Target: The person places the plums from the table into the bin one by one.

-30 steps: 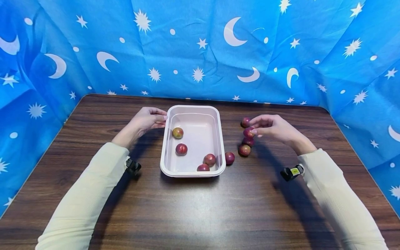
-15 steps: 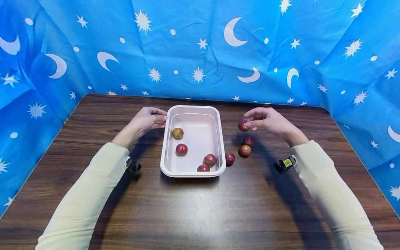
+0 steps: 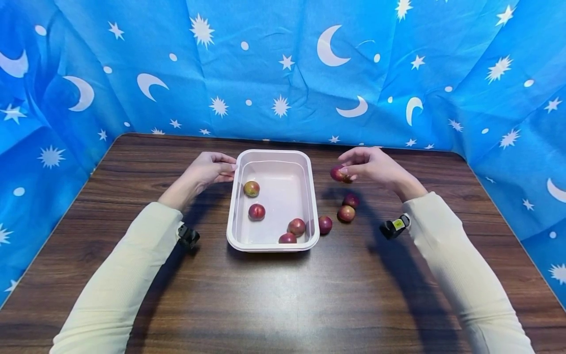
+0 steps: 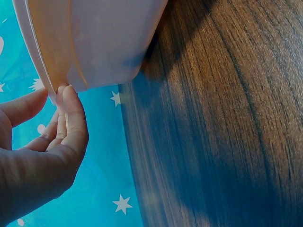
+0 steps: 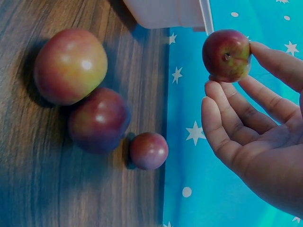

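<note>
My left hand (image 3: 208, 172) pinches the far-left rim of a white plastic tray (image 3: 234, 216) between thumb and fingers; the left wrist view shows the grip on the tray's edge (image 4: 40, 52). Inside the tray lie several plums, among them a greenish-red plum (image 3: 251, 189) and a red plum (image 3: 257, 212). To the right of the tray, my right hand (image 3: 376, 167) pinches a dark red plum (image 5: 227, 56) by its fingertips, up off the table. The right wrist view has three more plums lying below, including a yellowish-red plum (image 5: 71, 66) and a small far plum (image 5: 149, 151).
One plum (image 3: 325, 225) sits right beside the tray's near-right side. Two more, a dark plum (image 3: 351, 200) and a mottled plum (image 3: 346, 213), lie close together nearer my right hand. A blue star-and-moon cloth (image 3: 283, 73) hangs behind the wooden table (image 3: 283, 305).
My right hand has lifted a plum from the row on the right and moved it left and away from me, towards the tray. My left hand and the tray have stayed put.
</note>
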Demonstrator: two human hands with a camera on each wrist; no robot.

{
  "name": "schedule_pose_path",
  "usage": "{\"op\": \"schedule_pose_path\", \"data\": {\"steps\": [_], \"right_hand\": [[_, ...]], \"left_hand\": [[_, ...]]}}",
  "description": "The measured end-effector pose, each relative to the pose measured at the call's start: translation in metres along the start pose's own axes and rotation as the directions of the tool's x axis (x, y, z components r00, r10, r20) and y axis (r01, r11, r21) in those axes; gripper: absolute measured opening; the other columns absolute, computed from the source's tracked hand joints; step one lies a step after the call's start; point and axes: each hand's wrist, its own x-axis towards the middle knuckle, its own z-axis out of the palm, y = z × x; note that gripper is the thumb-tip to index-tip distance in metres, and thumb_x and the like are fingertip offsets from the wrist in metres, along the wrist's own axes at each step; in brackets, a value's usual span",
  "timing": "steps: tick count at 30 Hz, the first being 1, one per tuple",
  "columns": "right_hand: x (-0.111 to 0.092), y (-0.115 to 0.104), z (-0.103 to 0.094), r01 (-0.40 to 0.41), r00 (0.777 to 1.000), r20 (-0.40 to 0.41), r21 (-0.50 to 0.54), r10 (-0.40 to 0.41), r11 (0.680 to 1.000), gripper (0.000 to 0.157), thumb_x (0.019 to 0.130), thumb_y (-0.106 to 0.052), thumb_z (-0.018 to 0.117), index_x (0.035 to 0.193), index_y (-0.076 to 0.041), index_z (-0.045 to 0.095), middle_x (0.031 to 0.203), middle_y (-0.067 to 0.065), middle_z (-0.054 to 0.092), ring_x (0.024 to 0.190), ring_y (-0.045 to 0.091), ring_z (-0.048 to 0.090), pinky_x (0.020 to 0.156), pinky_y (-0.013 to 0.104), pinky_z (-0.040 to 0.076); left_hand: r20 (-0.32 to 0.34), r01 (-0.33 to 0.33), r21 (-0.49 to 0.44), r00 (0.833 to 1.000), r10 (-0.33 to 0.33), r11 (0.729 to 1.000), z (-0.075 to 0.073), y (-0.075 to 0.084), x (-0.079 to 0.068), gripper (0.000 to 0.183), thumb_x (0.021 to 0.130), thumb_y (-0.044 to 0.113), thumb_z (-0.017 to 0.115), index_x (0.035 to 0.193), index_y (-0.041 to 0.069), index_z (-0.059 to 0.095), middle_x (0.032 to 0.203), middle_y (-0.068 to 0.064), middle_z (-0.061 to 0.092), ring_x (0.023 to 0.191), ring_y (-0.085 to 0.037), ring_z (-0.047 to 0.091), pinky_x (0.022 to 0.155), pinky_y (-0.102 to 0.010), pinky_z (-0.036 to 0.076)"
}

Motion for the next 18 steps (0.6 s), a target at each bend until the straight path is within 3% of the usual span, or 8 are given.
{"op": "schedule_pose_path", "data": {"steps": [6, 13, 18], "right_hand": [[0.003, -0.009, 0.002, 0.008, 1.0, 0.002, -0.01, -0.007, 1.0, 0.038, 0.086, -0.023, 0.065, 0.118, -0.005, 0.055, 0.1, 0.012, 0.061, 0.09, 0.037, 0.057, 0.078, 0.037, 0.052], [0.007, -0.02, 0.006, 0.01, 1.0, 0.007, -0.019, -0.009, 1.0, 0.041, 0.085, -0.028, 0.067, 0.118, -0.008, 0.055, 0.102, 0.011, 0.06, 0.081, 0.026, 0.059, 0.074, 0.033, 0.051], [0.011, -0.025, 0.009, 0.028, 1.0, 0.013, -0.021, -0.028, 0.999, 0.038, 0.085, -0.028, 0.066, 0.117, -0.01, 0.057, 0.099, 0.01, 0.06, 0.08, 0.027, 0.058, 0.066, 0.031, 0.052]], "left_hand": [[-0.007, 0.001, 0.006, 1.0, 0.0, 1.0, 0.0, 0.0, -0.001, 0.035, 0.092, 0.002, 0.052, 0.122, -0.013, 0.043, 0.086, -0.008, 0.055, 0.069, -0.008, 0.059, 0.089, -0.033, 0.049], [-0.011, 0.005, 0.02, 1.0, -0.004, 1.0, 0.0, 0.0, -0.002, 0.035, 0.092, 0.003, 0.052, 0.122, -0.013, 0.043, 0.089, -0.009, 0.055, 0.07, -0.008, 0.059, 0.089, -0.032, 0.049], [-0.009, 0.006, 0.02, 1.0, -0.006, 1.0, 0.0, 0.001, -0.002, 0.036, 0.092, 0.003, 0.052, 0.123, -0.013, 0.043, 0.088, -0.009, 0.055, 0.069, -0.008, 0.059, 0.085, -0.029, 0.051]]}}
